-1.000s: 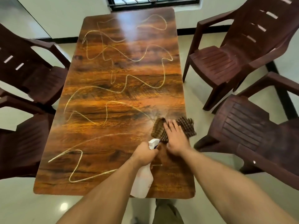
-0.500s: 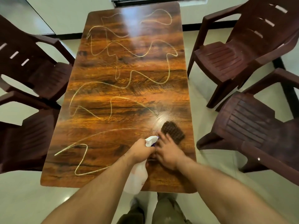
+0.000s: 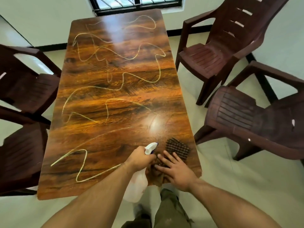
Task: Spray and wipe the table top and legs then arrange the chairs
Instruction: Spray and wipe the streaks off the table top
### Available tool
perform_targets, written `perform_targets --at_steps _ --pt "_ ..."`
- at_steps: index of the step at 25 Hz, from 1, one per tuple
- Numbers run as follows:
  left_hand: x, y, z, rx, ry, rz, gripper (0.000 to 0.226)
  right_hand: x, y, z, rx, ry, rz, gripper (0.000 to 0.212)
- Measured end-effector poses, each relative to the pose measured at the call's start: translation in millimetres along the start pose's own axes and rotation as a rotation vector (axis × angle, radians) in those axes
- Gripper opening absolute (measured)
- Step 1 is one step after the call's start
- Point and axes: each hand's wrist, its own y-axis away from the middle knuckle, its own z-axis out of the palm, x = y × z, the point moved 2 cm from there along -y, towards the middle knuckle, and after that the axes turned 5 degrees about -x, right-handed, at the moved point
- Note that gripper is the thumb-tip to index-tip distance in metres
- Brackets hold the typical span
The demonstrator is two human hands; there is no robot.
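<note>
Right hand (image 3: 176, 170), fingers flat, presses the checked cloth (image 3: 178, 148) at the near right corner of the desk (image 3: 102, 142), having dragged it back toward the near edge in the last second, while left hand (image 3: 140, 157) grips the spray bottle (image 3: 136, 186); wiping looks barely begun, pale squiggles (image 3: 81, 165) remain elsewhere.

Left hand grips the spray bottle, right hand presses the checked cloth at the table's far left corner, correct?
Not the far left corner. The head view shows the checked cloth at the near right corner of the table, pressed under the flat right hand. The left hand does grip the spray bottle.
</note>
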Motion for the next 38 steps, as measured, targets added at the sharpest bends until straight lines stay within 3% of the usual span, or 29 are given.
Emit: perform_targets --at_steps 1,2,4,5,6,7,9,11,12,13,16,17,18,21,23,24,26,28,30,33,35,37,38 --pt "-3.0 2.3 1.8 0.005 -0.02 0.0 0.013 16.8 10.5 2.4 -0.01 -0.006 0.01 0.054" --pt "-6.5 4.5 3.3 0.01 -0.039 0.005 0.015 30.8 13.1 1.5 0.047 -0.031 0.149 0.054" --pt "-12.6 9.9 6.2 0.013 -0.077 0.025 0.021 33.9 10.1 -1.0 0.27 -0.176 0.681 0.055" --pt "-14.6 13.6 7.2 0.011 -0.098 0.036 0.018 15.8 1.8 2.1 0.332 -0.238 0.863 0.055" --pt "-16.4 16.3 7.9 0.008 -0.125 0.045 0.013 -8.4 -5.9 12.2 0.378 -0.241 0.915 0.055" --pt "-17.7 19.0 7.9 0.008 -0.148 0.055 0.012 -33.6 -11.6 29.0 0.412 -0.211 0.844 0.056" --pt "-22.3 22.2 8.9 0.019 -0.172 0.071 0.026 -72.4 -0.5 58.3 0.279 -0.092 0.45 0.057" --pt "-28.7 25.7 10.9 0.024 -0.204 0.08 0.03 -62.4 27.1 60.8 0.174 -0.043 0.098 0.057" --pt "-33.3 28.6 10.9 0.024 -0.213 0.079 0.028 -48.1 33.3 58.3 0.142 -0.039 0.053 0.056" --pt "-39.4 31.8 10.1 0.028 -0.221 0.08 0.023 -35.3 33.3 53.5 0.173 -0.046 0.109 0.056" --pt "-58.3 42.5 2.3 0.039 -0.245 0.073 0.023 -23.5 14.0 32.7 0.49 -0.328 0.729 0.049" --pt "-65.7 45.7 0.8 0.036 -0.243 0.074 0.024 -36.9 -0.4 26.7 0.551 -0.43 0.846 0.044" --pt "-72.8 48.0 -1.0 0.028 -0.234 0.071 0.025 -56.2 -15.2 22.6 0.539 -0.486 0.794 0.041" --pt "-86.7 58.0 -9.0 0.014 -0.195 0.065 0.024 -111.2 -22.0 31.6 0.249 -0.399 0.207 0.029" --pt "-92.7 65.2 -17.8 0.022 -0.199 0.073 0.027 -104.5 -6.8 31.1 0.182 -0.264 0.117 0.026" --pt "-96.0 69.0 -22.2 0.024 -0.203 0.081 0.025 -92.2 -4.8 29.9 0.236 -0.222 0.2 0.027" --pt "-105.5 76.0 -29.1 0.036 -0.215 0.091 0.018 -68.3 -11.9 19.8 0.38 -0.27 0.622 0.028" --pt "-122.7 81.2 -35.4 0.061 -0.19 0.102 0.018 -71.1 -43.5 -0.2 0.384 -0.45 0.957 0.036" --pt "-139.7 82.7 -43.3 0.085 -0.159 0.117 0.02 -100.7 -90.8 -6.5 0.299 -0.395 0.851 0.042" --pt "-157.5 83.4 -62.4 0.12 -0.094 0.1 0.011 -171.8 -107.7 23.4 0.142 -0.215 0.301 0.031" --pt "-161.3 84.3 -73.4 0.141 -0.105 0.094 0.014 -176.6 -71.6 34.1 0.086 -0.21 0.078 0.024" --pt "-163.4 84.3 -78.6 0.154 -0.133 0.064 0.017 -140.2 -44.3 30.1 0.116 -0.219 0.105 0.017" --pt "-164.2 82.6 -79.0 0.159 -0.141 0.056 0.017 -122.0 -36.3 24.0 0.16 -0.254 0.233 0.022"
